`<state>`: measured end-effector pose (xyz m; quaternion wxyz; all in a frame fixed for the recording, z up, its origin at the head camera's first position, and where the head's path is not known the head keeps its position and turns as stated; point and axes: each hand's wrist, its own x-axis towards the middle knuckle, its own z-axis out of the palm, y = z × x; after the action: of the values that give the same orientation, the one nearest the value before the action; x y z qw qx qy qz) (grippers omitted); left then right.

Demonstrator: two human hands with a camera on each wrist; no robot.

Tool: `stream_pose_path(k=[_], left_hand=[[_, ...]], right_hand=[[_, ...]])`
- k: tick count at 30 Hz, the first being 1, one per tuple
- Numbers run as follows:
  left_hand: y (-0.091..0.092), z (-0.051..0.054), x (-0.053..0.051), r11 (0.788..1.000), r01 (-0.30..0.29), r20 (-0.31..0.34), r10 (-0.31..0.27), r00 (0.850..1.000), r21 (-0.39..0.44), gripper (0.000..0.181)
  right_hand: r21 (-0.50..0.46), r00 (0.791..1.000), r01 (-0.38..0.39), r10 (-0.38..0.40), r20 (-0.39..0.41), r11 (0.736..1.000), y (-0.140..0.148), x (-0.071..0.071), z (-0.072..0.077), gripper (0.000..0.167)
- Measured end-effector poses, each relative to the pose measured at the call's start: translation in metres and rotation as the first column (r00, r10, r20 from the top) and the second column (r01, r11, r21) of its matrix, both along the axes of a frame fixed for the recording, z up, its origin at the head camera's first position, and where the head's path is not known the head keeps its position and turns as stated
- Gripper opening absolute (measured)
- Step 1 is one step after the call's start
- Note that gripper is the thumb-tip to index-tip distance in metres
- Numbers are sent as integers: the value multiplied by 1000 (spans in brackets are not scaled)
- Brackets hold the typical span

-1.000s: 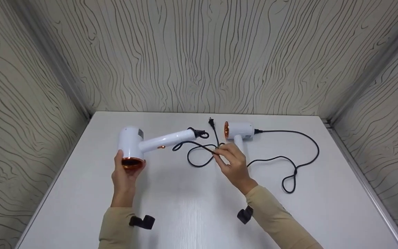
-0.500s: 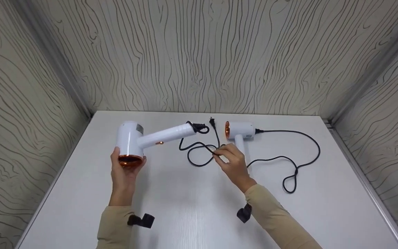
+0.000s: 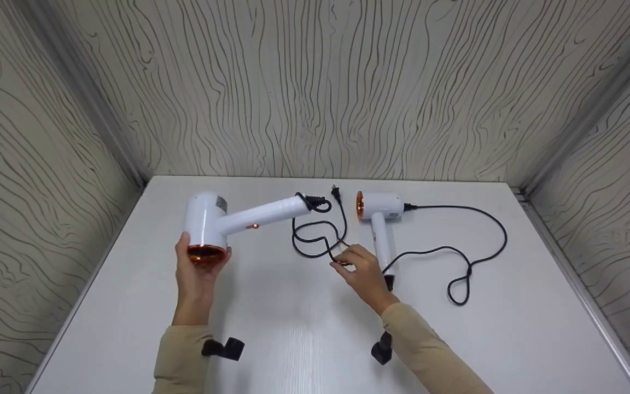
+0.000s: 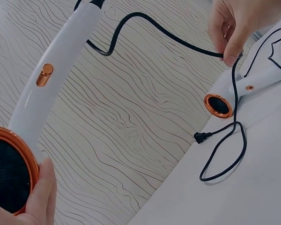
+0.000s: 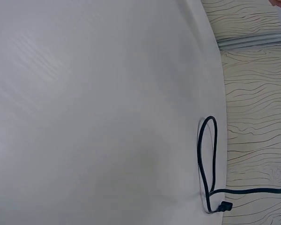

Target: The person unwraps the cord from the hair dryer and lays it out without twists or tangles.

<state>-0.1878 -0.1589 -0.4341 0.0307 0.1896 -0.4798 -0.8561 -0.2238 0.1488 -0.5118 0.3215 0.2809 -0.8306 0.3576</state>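
Observation:
In the head view my left hand [image 3: 196, 287] holds a white hair dryer [image 3: 263, 215] by its barrel, above the table. Its orange-rimmed end faces me and the handle points right. A black power cord [image 5: 248, 191] hangs from the handle, with a small loop at the handle's end. My right hand [image 3: 367, 276] pinches this cord between thumb and fingers, seen also in the left wrist view. The cord's plug [image 3: 336, 193] lies near the table's back edge, beside a loop of cord. The right wrist view does not show the right hand's fingers.
A second white hair dryer [image 3: 381, 206] lies on the white table [image 3: 282, 328], right of centre and just beyond my right hand. Its black cord [image 3: 504, 235] spreads to the right. Wood-patterned panels [image 3: 315, 98] stand behind and at both sides.
My left hand has raised the hair dryer slightly, then held it still. My right hand has drawn the cord towards me, shifting its loops and uncovering the second dryer's handle.

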Motion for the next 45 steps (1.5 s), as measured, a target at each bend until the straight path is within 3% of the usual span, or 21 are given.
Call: stream_pose_path(k=[3,8,10,17,25,30,33,45], left_hand=[[0,1,0,1000,1,-9,-1,1000,-4,61],[0,2,0,1000,3,-6,-3,1000,-14,62],[0,1,0,1000,7,-8,-7,1000,-13,61],[0,-1,-1,1000,10,-26,-11,1000,-10,55],[3,-2,-1,999,22,-5,-23,1000,-34,57],[6,-3,-1,999,27,1,-27,1000,-43,59],[6,-4,-1,999,28,2,-28,1000,-37,59],[8,-7,-1,998,33,33,-31,999,-56,64]], right_hand=[[17,989,50,-51,142,999,0,3,-2,14],[97,932,111,-138,335,989,2,5,-9,7],[117,920,126,-160,356,985,4,4,-15,7],[158,916,132,-181,358,979,11,-1,-30,8],[208,866,133,-215,451,969,16,-2,-36,5],[181,869,131,-201,453,975,16,-2,-33,5],[161,883,127,-186,431,979,15,-1,-29,5],[84,911,98,-124,393,992,13,1,2,9]])
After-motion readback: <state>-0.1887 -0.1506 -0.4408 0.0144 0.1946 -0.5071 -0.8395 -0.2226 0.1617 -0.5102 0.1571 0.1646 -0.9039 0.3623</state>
